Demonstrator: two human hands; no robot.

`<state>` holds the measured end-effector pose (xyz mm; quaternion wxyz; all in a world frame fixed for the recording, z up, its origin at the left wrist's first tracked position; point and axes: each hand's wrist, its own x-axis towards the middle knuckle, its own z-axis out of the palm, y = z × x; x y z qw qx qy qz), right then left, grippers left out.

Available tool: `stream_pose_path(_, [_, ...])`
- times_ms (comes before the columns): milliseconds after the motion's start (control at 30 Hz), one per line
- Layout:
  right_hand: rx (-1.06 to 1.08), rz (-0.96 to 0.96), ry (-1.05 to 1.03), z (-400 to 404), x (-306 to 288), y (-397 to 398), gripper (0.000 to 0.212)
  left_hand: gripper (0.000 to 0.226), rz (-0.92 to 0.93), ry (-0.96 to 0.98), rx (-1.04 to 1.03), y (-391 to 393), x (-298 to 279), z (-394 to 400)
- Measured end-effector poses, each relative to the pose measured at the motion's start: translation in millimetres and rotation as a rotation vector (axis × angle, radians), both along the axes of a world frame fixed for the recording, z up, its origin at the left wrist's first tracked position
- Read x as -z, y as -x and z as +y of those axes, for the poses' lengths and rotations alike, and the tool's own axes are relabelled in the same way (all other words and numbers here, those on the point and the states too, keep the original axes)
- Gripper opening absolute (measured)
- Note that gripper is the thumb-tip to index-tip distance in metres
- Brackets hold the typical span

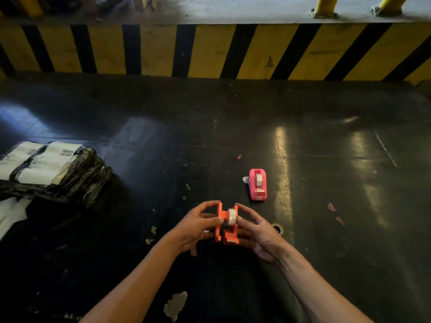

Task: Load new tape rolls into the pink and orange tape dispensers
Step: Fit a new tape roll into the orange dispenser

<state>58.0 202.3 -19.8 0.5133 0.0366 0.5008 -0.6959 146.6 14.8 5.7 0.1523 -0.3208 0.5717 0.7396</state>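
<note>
The orange tape dispenser (pixel 228 231) is held above the dark floor between both hands, its two halves spread apart. A clear tape roll (pixel 231 216) sits between the halves near the top. My left hand (pixel 198 226) grips the left half, thumb touching the roll. My right hand (pixel 257 231) holds the right half from the other side. The pink tape dispenser (pixel 257 184) stands on the floor farther away and to the right, with a tape roll in it.
A black plastic-wrapped parcel with white labels (pixel 50 170) lies at the left. A yellow-and-black striped curb (pixel 210 51) runs across the back. Small scraps of paper and tape (pixel 175 305) litter the floor. A metal ring (pixel 278 228) lies beside my right hand.
</note>
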Motion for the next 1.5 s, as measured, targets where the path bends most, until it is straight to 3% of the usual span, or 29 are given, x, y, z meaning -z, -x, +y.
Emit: stream_pose_path(1500, [-0.022,0.054,-0.028,-9.5,-0.6,-2.8,0.046,0.046,0.02,-0.023,-0.02,-4.6,0.5,0.6])
